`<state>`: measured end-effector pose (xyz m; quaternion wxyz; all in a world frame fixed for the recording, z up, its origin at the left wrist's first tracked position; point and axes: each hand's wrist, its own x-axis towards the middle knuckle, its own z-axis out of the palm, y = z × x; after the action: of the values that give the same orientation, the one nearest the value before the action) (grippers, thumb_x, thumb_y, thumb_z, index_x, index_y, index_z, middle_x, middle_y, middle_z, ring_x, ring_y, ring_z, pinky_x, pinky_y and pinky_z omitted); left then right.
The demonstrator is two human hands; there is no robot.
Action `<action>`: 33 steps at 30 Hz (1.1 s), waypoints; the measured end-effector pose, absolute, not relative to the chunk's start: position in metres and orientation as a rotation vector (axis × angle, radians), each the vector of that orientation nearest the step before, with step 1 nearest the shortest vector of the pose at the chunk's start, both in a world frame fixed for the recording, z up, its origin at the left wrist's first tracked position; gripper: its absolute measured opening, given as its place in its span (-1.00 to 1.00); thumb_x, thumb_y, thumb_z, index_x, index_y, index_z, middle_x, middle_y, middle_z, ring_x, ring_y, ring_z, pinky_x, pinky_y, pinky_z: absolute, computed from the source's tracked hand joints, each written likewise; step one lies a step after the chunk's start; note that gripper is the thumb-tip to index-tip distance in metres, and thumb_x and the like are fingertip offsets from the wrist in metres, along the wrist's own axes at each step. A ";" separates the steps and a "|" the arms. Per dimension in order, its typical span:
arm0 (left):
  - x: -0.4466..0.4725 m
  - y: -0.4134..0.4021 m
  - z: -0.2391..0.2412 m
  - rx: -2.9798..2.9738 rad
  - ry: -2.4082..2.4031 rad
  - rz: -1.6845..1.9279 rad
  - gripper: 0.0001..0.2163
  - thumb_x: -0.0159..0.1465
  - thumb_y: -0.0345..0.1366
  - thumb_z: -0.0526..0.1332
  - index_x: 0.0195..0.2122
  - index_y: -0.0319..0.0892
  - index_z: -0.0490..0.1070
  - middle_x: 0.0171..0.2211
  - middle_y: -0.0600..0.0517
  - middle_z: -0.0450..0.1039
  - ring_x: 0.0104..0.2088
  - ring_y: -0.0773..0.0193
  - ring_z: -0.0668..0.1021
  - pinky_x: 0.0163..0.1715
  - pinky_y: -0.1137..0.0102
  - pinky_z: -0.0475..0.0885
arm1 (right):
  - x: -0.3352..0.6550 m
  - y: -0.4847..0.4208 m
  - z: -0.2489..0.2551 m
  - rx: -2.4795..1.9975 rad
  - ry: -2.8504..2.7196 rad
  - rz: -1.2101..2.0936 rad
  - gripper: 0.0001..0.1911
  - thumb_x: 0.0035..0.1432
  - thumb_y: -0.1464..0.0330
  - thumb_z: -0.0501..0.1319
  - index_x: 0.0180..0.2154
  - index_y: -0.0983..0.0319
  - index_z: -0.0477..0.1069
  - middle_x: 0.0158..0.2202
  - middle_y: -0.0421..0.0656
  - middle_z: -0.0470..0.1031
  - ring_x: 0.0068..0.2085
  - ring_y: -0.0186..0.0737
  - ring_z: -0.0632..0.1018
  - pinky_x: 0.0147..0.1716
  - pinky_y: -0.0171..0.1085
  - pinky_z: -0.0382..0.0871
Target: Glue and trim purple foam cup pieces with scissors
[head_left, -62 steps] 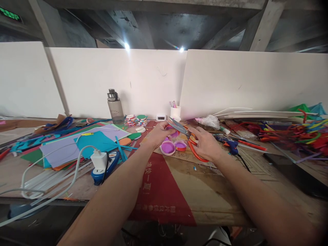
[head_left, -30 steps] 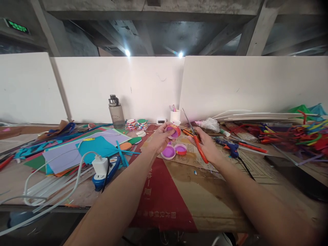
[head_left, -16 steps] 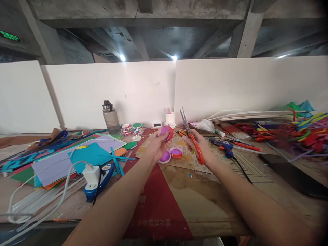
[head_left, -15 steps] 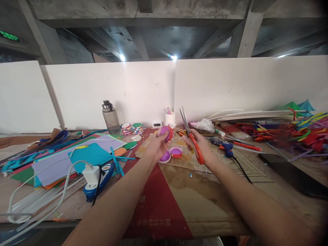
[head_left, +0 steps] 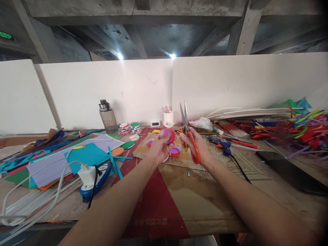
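My left hand (head_left: 159, 147) is closed on a small round purple piece with a red rim (head_left: 172, 135), held up above the table. In my right hand (head_left: 198, 147) is a pair of scissors (head_left: 195, 150) with red handles. Their blades point upward and stand slightly apart, just right of the round piece and not touching it. Below, on a sheet of printed brown paper (head_left: 140, 151), lies another purple piece with a red rim (head_left: 175, 154). A pink-rimmed piece (head_left: 149, 143) shows left of my left hand, and a pale-rimmed one is mostly hidden under it.
Coloured paper sheets (head_left: 48, 169) and a blue power strip (head_left: 104, 179) with cables lie to the left. A bottle (head_left: 108, 119), small clock (head_left: 155, 123) and white pen cup (head_left: 168, 118) stand behind. Rightward are a blue glue gun (head_left: 225, 147), dark phone-like slab (head_left: 289, 172) and pipe cleaners (head_left: 304, 133).
The scissor blades have swung more upright and spread a little wider. My left hand has shifted slightly, uncovering the pink-rimmed piece and covering more of the pale-rimmed one.
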<state>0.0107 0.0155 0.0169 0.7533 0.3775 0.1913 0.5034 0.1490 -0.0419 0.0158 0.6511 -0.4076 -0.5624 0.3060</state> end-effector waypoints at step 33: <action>0.011 0.012 0.012 1.554 0.560 1.262 -0.85 0.05 -0.27 0.40 -0.35 -0.17 0.55 -0.38 0.06 0.54 -0.33 0.25 0.50 -0.26 0.39 0.38 | 0.153 -0.029 0.003 -0.949 -1.290 0.644 -0.42 -0.10 0.10 0.42 -0.06 0.17 0.36 -0.23 -0.13 0.57 -0.25 -0.16 0.57 -0.16 -0.16 0.48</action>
<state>0.0109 0.0117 0.0124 0.5067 0.6443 0.2324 0.5236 0.1530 -0.0294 0.0029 0.6502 -0.4177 -0.5678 0.2835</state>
